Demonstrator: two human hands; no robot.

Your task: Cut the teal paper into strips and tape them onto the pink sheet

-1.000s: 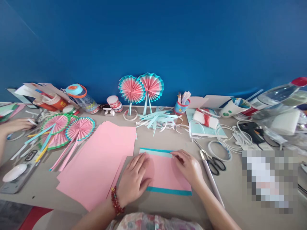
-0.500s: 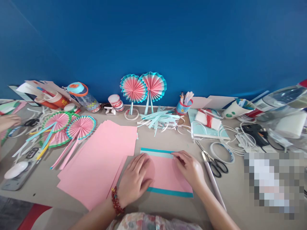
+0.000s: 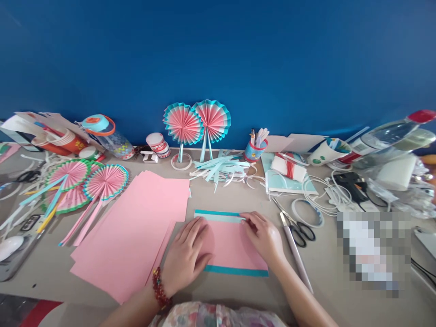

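A pink sheet with teal bands along its near and far edges (image 3: pixel 228 247) lies on the table in front of me. My left hand (image 3: pixel 186 255) lies flat on its left part, fingers stretched out; a red bead bracelet is on that wrist. My right hand (image 3: pixel 262 234) rests on the sheet's upper right, its fingertips curled and pressed at the pale blue strip (image 3: pixel 218 217) along the far edge.
A stack of pink sheets (image 3: pixel 132 231) lies to the left, with paper fans (image 3: pixel 86 184) beyond. Scissors (image 3: pixel 294 225) and a white rod (image 3: pixel 296 256) lie right of my hand. Two standing fans (image 3: pixel 197 122), paper strips (image 3: pixel 221 168), cups, cables and bottles crowd the back.
My hands have stayed on the sheet. Another person's hand at the far left has gone out of view. The camera shifted slightly right.
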